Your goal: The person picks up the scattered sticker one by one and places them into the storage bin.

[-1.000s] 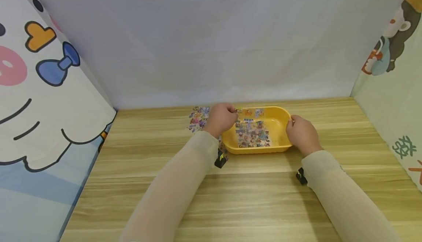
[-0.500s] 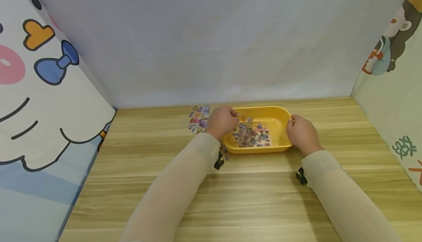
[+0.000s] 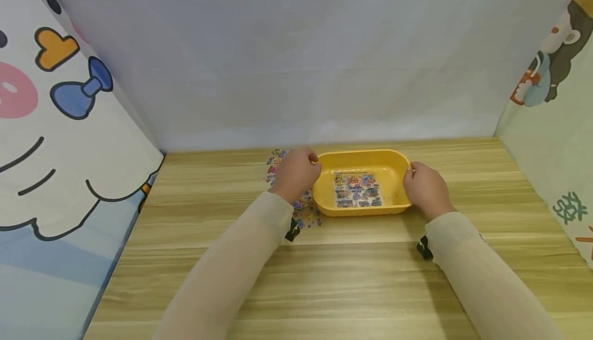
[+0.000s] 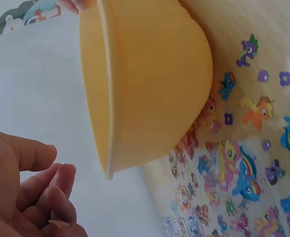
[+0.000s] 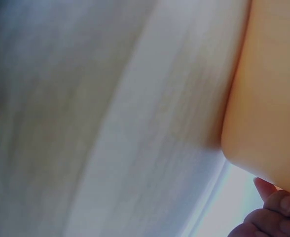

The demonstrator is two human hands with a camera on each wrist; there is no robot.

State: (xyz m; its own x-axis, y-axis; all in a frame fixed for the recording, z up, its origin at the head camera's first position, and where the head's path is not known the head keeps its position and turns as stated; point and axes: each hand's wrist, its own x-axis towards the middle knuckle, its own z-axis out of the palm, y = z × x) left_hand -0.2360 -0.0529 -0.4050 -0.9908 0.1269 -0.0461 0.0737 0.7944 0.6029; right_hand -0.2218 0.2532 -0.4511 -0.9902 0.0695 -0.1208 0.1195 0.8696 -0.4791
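Observation:
A yellow plastic basin (image 3: 361,211) stands near the back of the table. My right hand (image 3: 428,188) grips its right rim, fingers partly seen under the basin wall (image 5: 268,118) in the right wrist view. Inside, a clear sticker sheet (image 3: 356,190) with small colourful figures lies flat on the bottom. Just beyond the basin's left end is my left hand (image 3: 296,175). Its fingers are loosely curled, apart from the rim, and nothing shows between them in the left wrist view. Clear sheets of cartoon pony stickers (image 4: 243,177) lie on the table beneath, partly hidden by that hand.
A pale cloth wall (image 3: 301,72) rises behind the wood-grain table (image 3: 343,278). Printed cartoon cloths hang on the left (image 3: 69,139) and right (image 3: 546,165). A dark item (image 3: 293,230) shows at the left sleeve, another (image 3: 423,247) at the right.
My left hand has moved left off the basin's left end. Sticker pictures that reached up the basin's far side have dropped, and the sheet now lies on the bottom. My right hand has stayed put.

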